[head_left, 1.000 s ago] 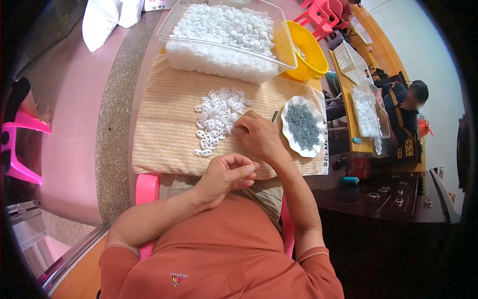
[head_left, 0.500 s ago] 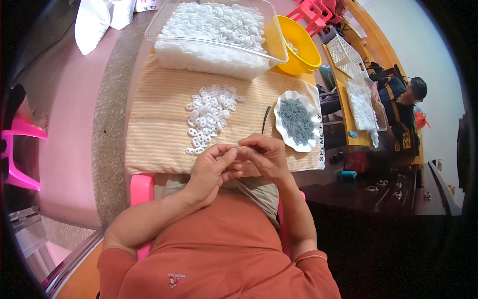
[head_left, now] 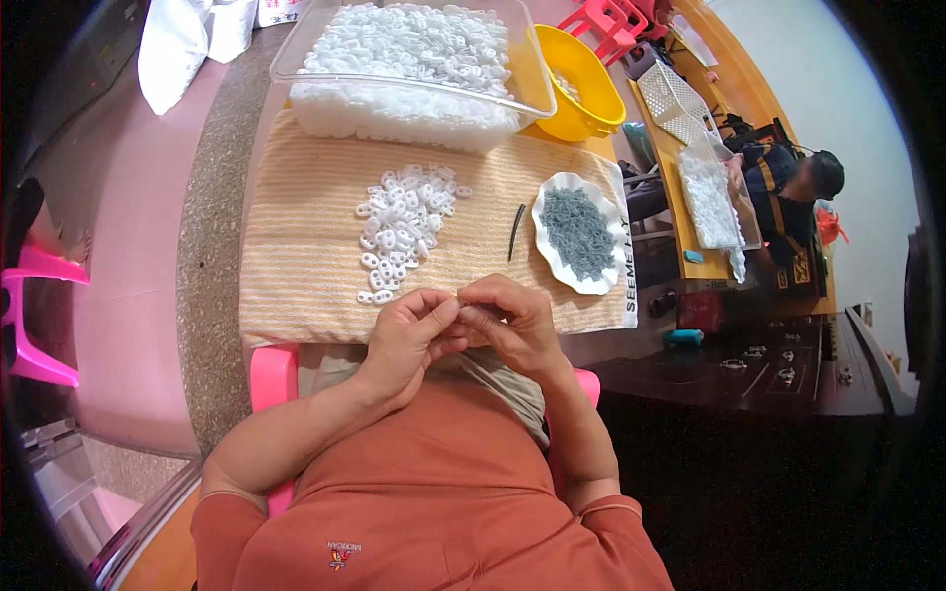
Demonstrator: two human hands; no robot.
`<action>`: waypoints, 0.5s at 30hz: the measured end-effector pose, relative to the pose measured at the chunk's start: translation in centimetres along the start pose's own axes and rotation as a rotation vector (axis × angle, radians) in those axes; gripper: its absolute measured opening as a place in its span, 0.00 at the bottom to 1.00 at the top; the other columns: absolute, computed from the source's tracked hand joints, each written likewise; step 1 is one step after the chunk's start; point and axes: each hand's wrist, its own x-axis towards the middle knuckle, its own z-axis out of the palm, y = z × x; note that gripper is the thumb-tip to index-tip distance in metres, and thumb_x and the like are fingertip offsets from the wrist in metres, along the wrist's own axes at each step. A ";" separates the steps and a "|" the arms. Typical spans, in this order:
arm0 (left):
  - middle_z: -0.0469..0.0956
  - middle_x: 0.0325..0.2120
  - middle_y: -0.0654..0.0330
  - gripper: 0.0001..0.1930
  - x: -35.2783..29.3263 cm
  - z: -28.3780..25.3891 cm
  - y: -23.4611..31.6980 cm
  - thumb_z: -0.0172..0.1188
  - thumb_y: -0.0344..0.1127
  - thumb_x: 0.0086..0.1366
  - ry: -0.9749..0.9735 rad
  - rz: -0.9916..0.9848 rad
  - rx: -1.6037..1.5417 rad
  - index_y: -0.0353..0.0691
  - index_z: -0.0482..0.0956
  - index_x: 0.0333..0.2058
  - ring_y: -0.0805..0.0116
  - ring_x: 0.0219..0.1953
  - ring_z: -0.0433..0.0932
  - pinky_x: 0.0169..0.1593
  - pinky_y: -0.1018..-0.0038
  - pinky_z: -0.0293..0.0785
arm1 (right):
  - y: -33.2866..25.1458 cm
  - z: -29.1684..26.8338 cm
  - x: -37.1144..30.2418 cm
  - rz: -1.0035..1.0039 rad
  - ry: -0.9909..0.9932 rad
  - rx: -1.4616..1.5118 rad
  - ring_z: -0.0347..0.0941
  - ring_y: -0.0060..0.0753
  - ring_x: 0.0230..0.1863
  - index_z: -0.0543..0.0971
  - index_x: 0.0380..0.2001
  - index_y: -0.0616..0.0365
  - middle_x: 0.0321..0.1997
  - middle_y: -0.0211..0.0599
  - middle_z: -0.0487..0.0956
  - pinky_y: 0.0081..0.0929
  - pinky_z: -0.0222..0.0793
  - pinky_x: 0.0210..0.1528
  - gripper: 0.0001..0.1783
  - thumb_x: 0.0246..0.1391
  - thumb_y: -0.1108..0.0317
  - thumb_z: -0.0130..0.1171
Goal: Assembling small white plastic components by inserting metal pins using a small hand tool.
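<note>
Clear bin (head_left: 296, 71) heaped with white rings (head_left: 414, 39); plate (head_left: 548, 197) holds grey bits (head_left: 579, 231); hands' grip unclear.

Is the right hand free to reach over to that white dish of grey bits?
Probably yes: the white dish lies just ahead of the right hand on the striped cloth with nothing between, though both hands are pinched together now.

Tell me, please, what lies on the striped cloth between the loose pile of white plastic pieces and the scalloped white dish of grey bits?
In the head view, a thin dark stick-like tool lies between the pile of white plastic pieces and the scalloped white dish, on otherwise bare striped cloth.
</note>
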 end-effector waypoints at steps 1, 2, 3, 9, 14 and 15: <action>0.78 0.32 0.65 0.06 0.0 0.0 0.0 0.56 0.34 0.66 0.000 -0.001 -0.001 0.41 0.75 0.38 0.77 0.32 0.76 0.37 0.79 0.78 | 0.0 0.0 0.0 -0.041 0.012 -0.037 0.75 0.25 0.36 0.79 0.38 0.65 0.36 0.38 0.78 0.19 0.70 0.37 0.10 0.50 0.79 0.62; 0.78 0.32 0.64 0.05 0.0 0.1 0.1 0.56 0.34 0.66 0.004 -0.003 0.001 0.40 0.75 0.38 0.77 0.32 0.77 0.37 0.79 0.79 | 0.0 0.0 0.0 -0.040 0.012 -0.037 0.75 0.25 0.36 0.79 0.38 0.65 0.36 0.38 0.78 0.19 0.70 0.37 0.10 0.50 0.79 0.62; 0.78 0.32 0.64 0.05 0.0 0.1 0.1 0.56 0.34 0.66 0.008 -0.006 0.003 0.40 0.75 0.37 0.77 0.32 0.77 0.37 0.79 0.79 | 0.0 0.0 0.0 -0.052 0.015 -0.047 0.75 0.25 0.36 0.79 0.38 0.65 0.35 0.38 0.78 0.20 0.70 0.36 0.10 0.50 0.80 0.62; 0.80 0.34 0.58 0.05 0.0 0.2 0.3 0.58 0.31 0.64 -0.004 0.028 -0.007 0.37 0.76 0.35 0.73 0.34 0.80 0.39 0.78 0.80 | 0.5 -1.6 -0.1 -0.147 0.142 -0.308 0.76 0.28 0.32 0.79 0.36 0.64 0.35 0.40 0.78 0.22 0.71 0.33 0.10 0.47 0.80 0.64; 0.80 0.34 0.57 0.03 -0.1 0.4 0.6 0.59 0.29 0.63 0.007 -0.010 0.012 0.37 0.76 0.34 0.71 0.35 0.81 0.38 0.77 0.81 | 1.4 -3.7 -0.2 -0.252 0.459 -0.822 0.76 0.43 0.33 0.79 0.34 0.62 0.34 0.44 0.77 0.32 0.71 0.34 0.11 0.44 0.77 0.65; 0.80 0.34 0.57 0.03 -0.1 0.4 0.6 0.59 0.29 0.63 0.010 -0.019 0.019 0.37 0.76 0.34 0.71 0.35 0.81 0.37 0.77 0.81 | 1.4 -4.2 -0.3 -0.250 0.458 -0.824 0.76 0.43 0.33 0.79 0.34 0.62 0.34 0.44 0.77 0.32 0.71 0.34 0.11 0.44 0.77 0.65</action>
